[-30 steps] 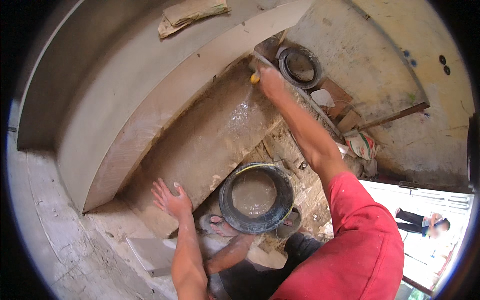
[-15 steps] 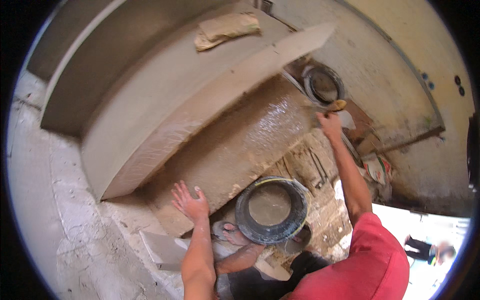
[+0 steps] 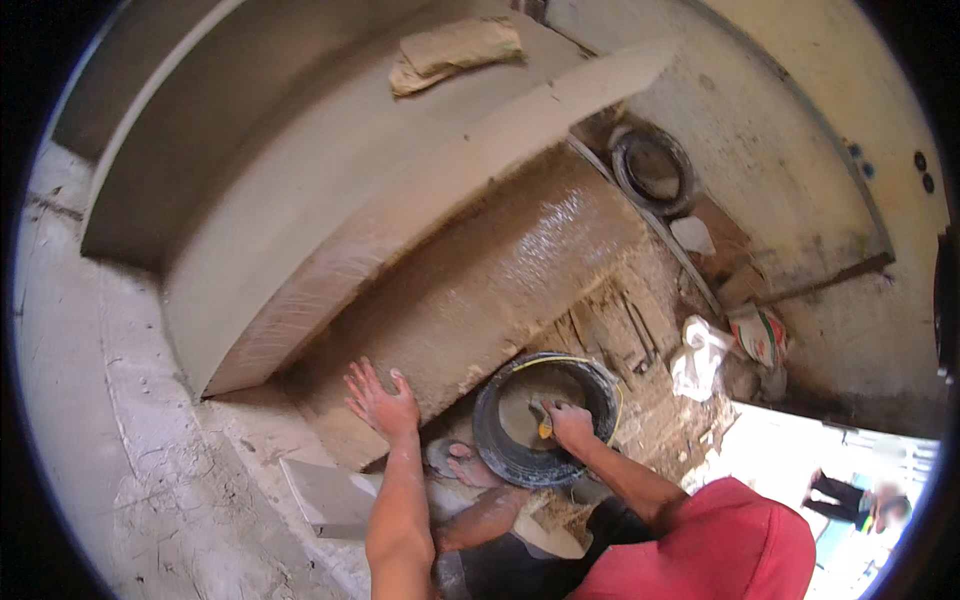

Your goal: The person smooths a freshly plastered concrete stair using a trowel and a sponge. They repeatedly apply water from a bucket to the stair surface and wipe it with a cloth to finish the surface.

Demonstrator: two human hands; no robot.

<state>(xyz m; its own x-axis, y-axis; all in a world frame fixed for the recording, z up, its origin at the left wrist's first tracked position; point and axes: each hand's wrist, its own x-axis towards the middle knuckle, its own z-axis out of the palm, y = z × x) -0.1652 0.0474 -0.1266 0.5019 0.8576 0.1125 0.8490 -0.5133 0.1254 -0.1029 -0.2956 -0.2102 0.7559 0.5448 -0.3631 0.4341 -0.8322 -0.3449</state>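
My left hand [image 3: 384,402] is open, fingers spread, resting at the near left end of the wet plastered step [image 3: 490,265]. My right hand [image 3: 572,426] is closed on a small hand tool with yellow and grey parts [image 3: 545,424]; its exact kind is too small to tell. That hand is over a round black bucket [image 3: 490,440] with a yellow handle on its rim. Inside the bucket is greyish, muddy-looking liquid [image 3: 518,418]. The tool's lower end is inside the bucket's opening.
Above the wet step rises a smooth riser [image 3: 400,220], with a folded paper bag [image 3: 457,55] on the surface beyond. A second black bucket [image 3: 652,172] stands at the far right. Plastic bags [image 3: 700,358] and metal rods [image 3: 640,335] lie on the right. My bare foot [image 3: 470,466] is beside the near bucket.
My right hand has come back from the far right end of the step, near the second bucket, to the near bucket, bringing the tool. My left hand has stayed in place.
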